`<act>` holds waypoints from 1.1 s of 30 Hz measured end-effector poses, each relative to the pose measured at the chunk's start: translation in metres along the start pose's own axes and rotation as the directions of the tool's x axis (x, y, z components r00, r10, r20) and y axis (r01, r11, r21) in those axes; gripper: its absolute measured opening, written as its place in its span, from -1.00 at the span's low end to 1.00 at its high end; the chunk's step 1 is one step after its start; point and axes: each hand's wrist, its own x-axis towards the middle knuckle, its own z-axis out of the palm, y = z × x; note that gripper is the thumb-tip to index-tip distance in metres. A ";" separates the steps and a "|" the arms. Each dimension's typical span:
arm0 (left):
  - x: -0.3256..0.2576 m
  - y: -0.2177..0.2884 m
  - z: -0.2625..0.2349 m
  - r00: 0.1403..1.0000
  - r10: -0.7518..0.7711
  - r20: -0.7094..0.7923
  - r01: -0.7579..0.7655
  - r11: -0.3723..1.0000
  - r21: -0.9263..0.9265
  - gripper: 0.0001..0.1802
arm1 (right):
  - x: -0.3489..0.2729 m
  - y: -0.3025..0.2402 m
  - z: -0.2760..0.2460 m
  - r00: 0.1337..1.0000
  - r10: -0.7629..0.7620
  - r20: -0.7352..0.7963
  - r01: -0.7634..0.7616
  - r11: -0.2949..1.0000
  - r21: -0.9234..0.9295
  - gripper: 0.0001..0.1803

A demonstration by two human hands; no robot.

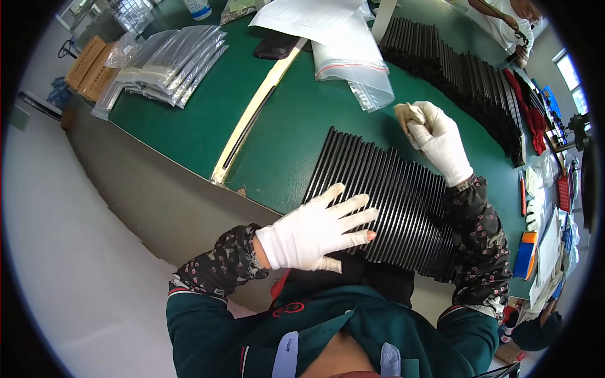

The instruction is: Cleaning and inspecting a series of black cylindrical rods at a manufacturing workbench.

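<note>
Clear plastic sleeves (170,66) are stacked in glossy layers at the left, and a pale wooden strip (259,101) is laid across the smooth green table (183,138). The white-gloved left hand (312,233) is held flat, fingers splayed over slim, shiny black rods (397,205) ranged side by side at the near edge; nothing is grasped. In the white-gloved right hand (439,140), clenched beside their far ends, crumpled beige cloth (404,113) appears to be held. A second bank of dark rods (463,79) is ranged farther right.

Left hand (310,232) splayed; right hand (436,137) curled, seemingly closed.
</note>
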 end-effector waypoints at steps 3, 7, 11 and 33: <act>-0.008 -0.003 -0.006 0.997 -0.062 0.045 0.059 0.997 0.051 -0.22 | -0.009 0.018 -0.005 0.980 -0.169 -0.108 0.154 0.979 -0.135 -0.79; -0.021 -0.012 -0.012 0.991 -0.097 0.087 0.091 0.993 0.074 -0.20 | -0.012 0.019 -0.014 0.988 -0.115 -0.102 0.091 0.972 -0.215 -0.79; -0.021 -0.010 -0.005 0.998 0.065 0.009 -0.064 0.998 -0.007 -0.12 | -0.018 -0.012 0.020 0.900 -0.420 -0.113 0.362 0.868 -0.340 -0.80; -0.017 -0.008 0.000 0.985 0.016 0.171 -0.010 0.999 -0.036 -0.23 | 0.003 -0.049 0.104 0.465 -0.830 0.308 0.885 0.444 -0.139 -0.87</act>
